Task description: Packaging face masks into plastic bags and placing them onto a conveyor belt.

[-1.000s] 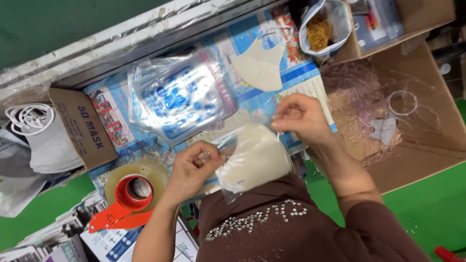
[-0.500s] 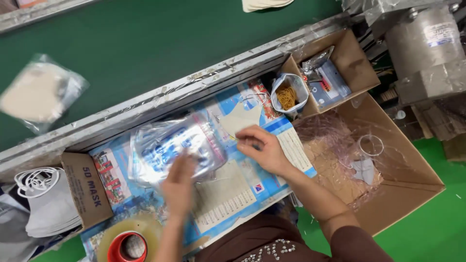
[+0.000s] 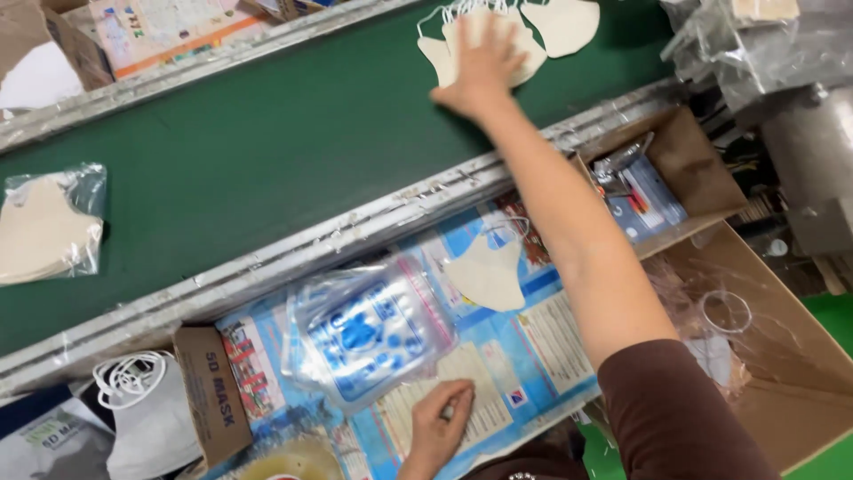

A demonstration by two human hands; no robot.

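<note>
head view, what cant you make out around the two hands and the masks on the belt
- Head view: the right hand lies flat on a pile of beige masks; the hand covers the middle, so their number is unclear.
- The left hand rests on a printed sheet; the bottom edge cuts off its wrist.
- Bagged mask on the green belt: the left edge cuts it.
- Tape roll: mostly below the frame.

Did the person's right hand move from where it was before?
Yes. The right hand went from the printed blue sheets, across the metal rail, onto cream masks on the green belt.
</note>
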